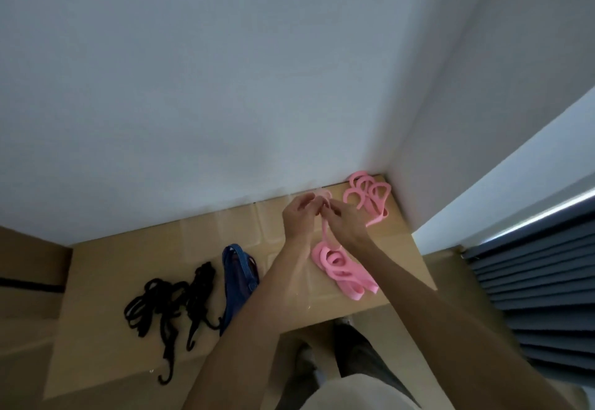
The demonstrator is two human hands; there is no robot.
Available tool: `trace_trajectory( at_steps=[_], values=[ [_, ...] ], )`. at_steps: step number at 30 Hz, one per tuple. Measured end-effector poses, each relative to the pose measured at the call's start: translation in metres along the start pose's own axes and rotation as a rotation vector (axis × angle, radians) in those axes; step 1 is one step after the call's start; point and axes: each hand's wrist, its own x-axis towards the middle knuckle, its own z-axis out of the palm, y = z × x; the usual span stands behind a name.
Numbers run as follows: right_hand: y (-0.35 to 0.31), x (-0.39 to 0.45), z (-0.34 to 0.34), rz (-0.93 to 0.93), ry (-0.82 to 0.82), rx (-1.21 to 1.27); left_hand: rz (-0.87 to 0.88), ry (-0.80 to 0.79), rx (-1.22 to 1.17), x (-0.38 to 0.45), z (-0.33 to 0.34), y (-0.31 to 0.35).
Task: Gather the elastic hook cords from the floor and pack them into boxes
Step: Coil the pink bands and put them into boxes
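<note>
Both hands, left hand (297,216) and right hand (346,221), each grip closed, pinch one pink cord (325,232) above a cardboard box top (128,265), near its far right corner. It trails to a pink bundle (341,273). Likely coiling; next, lay it with the others.

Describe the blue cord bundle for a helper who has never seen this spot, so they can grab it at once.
Start at the flat cardboard surface against the white wall. Left of the two hands, the blue cord bundle lies between the black cords and the pink cords. It is the only blue bundle there, and neither the left hand nor the right hand touches it.
</note>
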Motion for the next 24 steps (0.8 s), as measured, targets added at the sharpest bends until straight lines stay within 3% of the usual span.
trace_trajectory(
  at_steps=[6,13,18,21,24],
  values=[
    [0.006,-0.037,-0.004,0.255,0.136,0.386,-0.063,0.001,-0.125,-0.031,-0.020,-0.004],
    [0.025,-0.065,-0.025,0.315,0.181,0.447,-0.092,-0.119,0.045,-0.061,-0.012,-0.018],
    [0.043,-0.085,-0.048,0.386,0.292,0.596,-0.278,-0.083,-0.037,-0.085,0.009,-0.032],
    [0.047,-0.100,-0.065,0.350,0.267,0.564,-0.295,-0.161,-0.069,-0.112,0.025,-0.039],
    [0.052,-0.110,-0.073,0.302,0.324,0.333,-0.221,-0.252,-0.116,-0.140,0.039,-0.042]
  ],
)
